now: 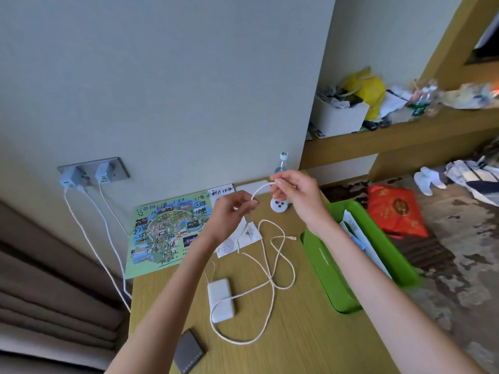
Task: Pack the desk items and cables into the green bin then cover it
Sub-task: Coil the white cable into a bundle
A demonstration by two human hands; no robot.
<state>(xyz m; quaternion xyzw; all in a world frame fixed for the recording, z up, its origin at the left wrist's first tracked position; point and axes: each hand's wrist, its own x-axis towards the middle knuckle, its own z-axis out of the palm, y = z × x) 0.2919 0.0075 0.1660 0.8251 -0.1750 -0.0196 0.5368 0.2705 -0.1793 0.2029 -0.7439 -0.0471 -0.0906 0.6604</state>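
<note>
A white braided cable (272,268) lies in loose loops on the wooden desk (297,333). One end of it rises into a small arc held above the desk between both hands. My left hand (232,209) pinches the lower side of the arc, and my right hand (294,193) pinches its upper end. The green bin (326,268) stands at the desk's right edge with papers inside. A white power bank (221,299), a dark flat card-like object (189,352), a round white device (279,205) and small paper packets (247,236) lie on the desk.
A colourful map sheet (164,233) lies at the desk's back left. Two chargers (86,176) sit in a wall socket with white cables hanging down. A water bottle (282,163) stands by the wall. Shelves with clutter and a red bag (397,211) are at right.
</note>
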